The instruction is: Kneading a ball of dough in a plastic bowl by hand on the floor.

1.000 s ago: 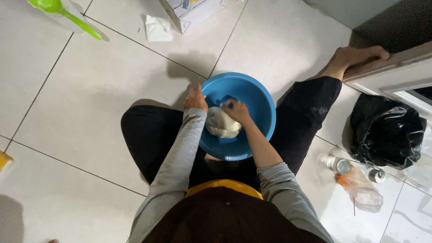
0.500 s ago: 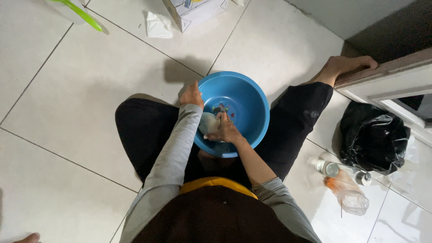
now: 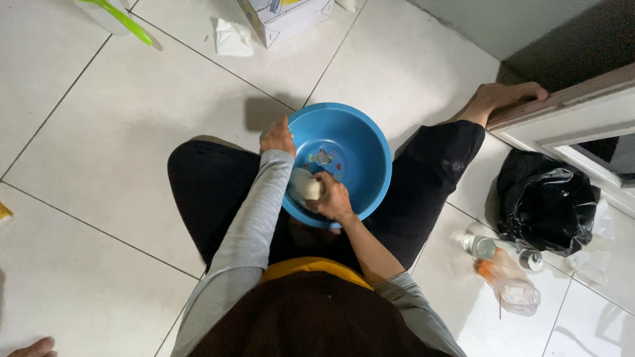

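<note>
- Floor (image 3: pixel 99 132) of pale tiles, with a black bag (image 3: pixel 542 205) at the right.
- Basin (image 3: pixel 350 149), blue, sits between the person's legs.
- Left hand (image 3: pixel 278 137) grips the basin's near-left rim, fingers curled over it.
- Right hand (image 3: pixel 333 197) inside the basin, fingers closed on a pale lump (image 3: pixel 305 187) against the near wall.
</note>
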